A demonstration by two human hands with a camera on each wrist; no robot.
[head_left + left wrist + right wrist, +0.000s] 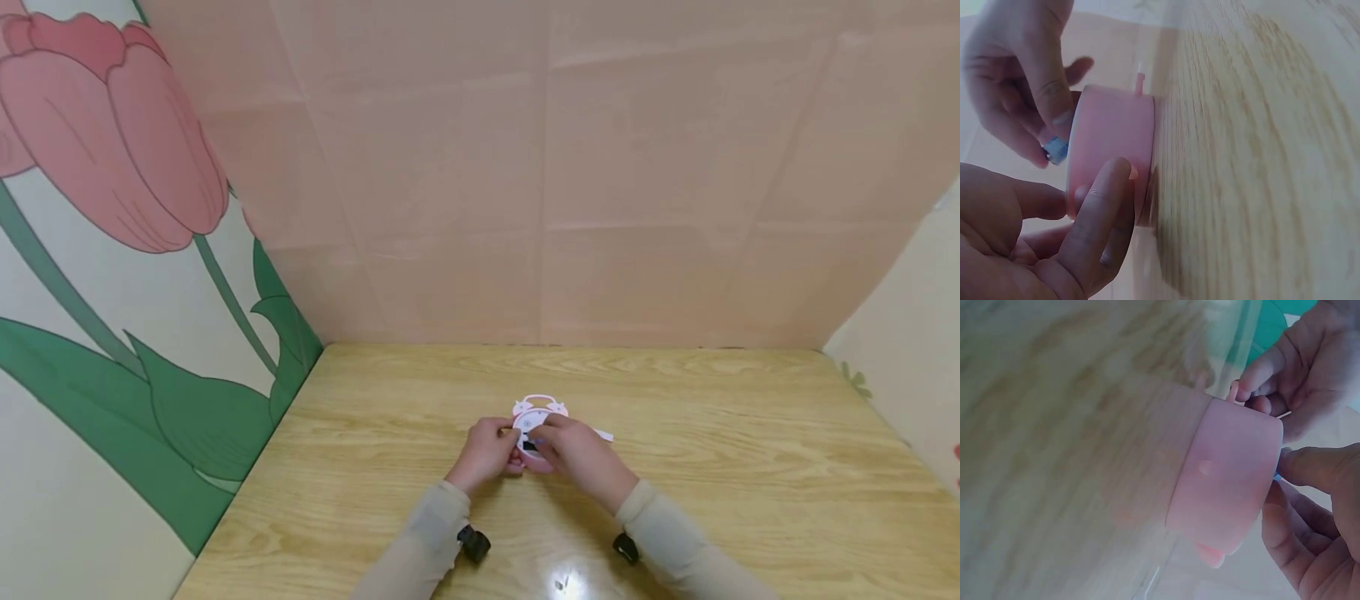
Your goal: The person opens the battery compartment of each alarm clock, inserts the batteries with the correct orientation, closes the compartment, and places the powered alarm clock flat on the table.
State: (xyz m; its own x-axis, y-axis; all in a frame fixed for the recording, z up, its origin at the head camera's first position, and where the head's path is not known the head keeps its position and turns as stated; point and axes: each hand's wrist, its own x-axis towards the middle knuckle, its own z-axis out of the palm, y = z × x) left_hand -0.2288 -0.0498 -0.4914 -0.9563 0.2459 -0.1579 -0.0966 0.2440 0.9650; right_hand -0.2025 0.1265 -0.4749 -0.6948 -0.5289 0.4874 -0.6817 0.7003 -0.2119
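A pink alarm clock (538, 467) with twin bells and a top handle lies flat on the wooden table, its white back facing up. On that back shows a dark battery slot (529, 447). My left hand (486, 452) grips the clock's left edge, with thumb and fingers around the pink side (1113, 134). Over the back, my right hand (588, 458) pinches a small blue battery (1056, 150) between thumb and fingers, right at the clock's rim. In the right wrist view the fingers mostly hide the battery.
A small white strip (604, 435) lies just right of the clock, partly behind the right hand. The wooden table (375, 400) meets a pink-covered wall (450, 275) at the back. A wall with painted tulips (150, 150) stands at the left.
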